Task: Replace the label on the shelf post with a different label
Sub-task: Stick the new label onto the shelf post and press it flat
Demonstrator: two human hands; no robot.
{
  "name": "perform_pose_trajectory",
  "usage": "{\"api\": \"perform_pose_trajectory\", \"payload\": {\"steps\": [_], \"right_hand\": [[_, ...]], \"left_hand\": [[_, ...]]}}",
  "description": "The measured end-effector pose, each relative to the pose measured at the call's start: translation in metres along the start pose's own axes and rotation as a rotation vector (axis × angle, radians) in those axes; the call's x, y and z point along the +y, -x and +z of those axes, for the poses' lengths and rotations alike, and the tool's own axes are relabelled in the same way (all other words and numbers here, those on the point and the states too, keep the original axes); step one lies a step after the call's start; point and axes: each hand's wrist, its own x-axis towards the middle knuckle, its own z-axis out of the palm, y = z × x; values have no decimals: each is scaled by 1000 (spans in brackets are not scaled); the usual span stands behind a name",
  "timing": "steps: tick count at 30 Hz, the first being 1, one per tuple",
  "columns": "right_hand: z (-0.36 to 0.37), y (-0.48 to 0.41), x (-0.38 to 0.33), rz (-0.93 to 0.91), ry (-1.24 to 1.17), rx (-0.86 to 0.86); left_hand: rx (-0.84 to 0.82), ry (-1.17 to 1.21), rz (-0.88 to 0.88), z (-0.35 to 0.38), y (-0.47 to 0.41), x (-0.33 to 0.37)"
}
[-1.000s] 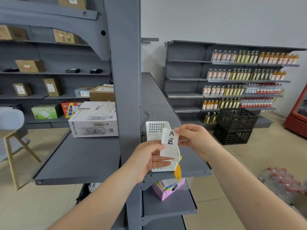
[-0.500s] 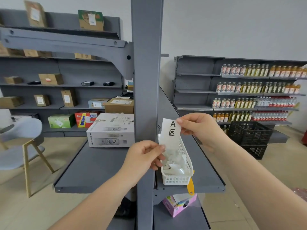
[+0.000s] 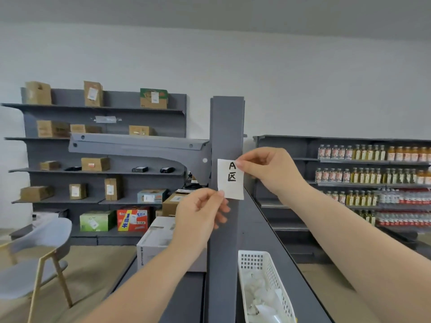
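Holding white "A" label (image 3: 231, 179) against grey shelf post (image 3: 226, 127). Left hand (image 3: 200, 215) pinching lower corner, right hand (image 3: 268, 169) pinching upper corner.

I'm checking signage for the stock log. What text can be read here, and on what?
"A 区": handwritten on the white label held against the shelf post by both hands.
Red carton: large print, too blurred to read.
Box stickers and bottle labels: too small.

Label (image 3: 230, 178): thin matt white paper. Shelf post (image 3: 225, 127): smooth matt grey metal. Basket (image 3: 275, 276): white perforated plastic.
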Motion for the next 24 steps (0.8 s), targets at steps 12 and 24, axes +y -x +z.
{"api": "perform_pose_trajectory", "payload": {"steps": [12, 24], "right_hand": [[11, -29, -7, -340, 295, 212], [13, -31, 8, -594, 499, 339]], "left_hand": [[142, -158, 112, 7, -36, 9], [205, -310, 122, 8, -43, 10]]}}
